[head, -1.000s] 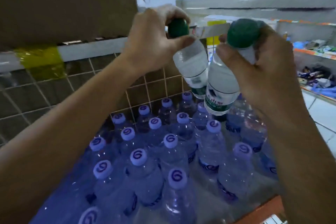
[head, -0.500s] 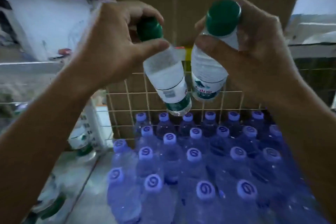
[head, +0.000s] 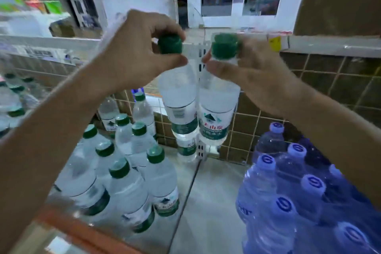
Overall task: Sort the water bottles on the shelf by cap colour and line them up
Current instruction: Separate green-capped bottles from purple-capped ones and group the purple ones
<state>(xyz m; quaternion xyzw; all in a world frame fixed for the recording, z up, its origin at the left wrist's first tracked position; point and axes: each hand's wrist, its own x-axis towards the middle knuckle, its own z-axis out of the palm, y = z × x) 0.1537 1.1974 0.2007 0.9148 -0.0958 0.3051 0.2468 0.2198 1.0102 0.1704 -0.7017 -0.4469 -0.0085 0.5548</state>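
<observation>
Each hand carries one clear, green-capped water bottle by its neck, high above the shelf. My left hand (head: 134, 55) grips the left bottle (head: 181, 105) just below its cap. My right hand (head: 255, 74) grips the right bottle (head: 218, 109) the same way. The two bottles hang side by side and touch. Below them on the left stands a cluster of several green-capped bottles (head: 127, 183). On the right is a packed block of several blue bottles with purple caps (head: 288, 198).
A bare strip of grey shelf floor (head: 206, 202) runs between the two groups. A brown tiled back wall (head: 329, 88) closes the shelf behind, with a white perforated upright (head: 201, 150) in the middle. An orange shelf edge (head: 68, 227) lies in front.
The view has swung left with both held bottles, from over the purple-capped block to over the gap beside the green-capped group. Both grips are unchanged.
</observation>
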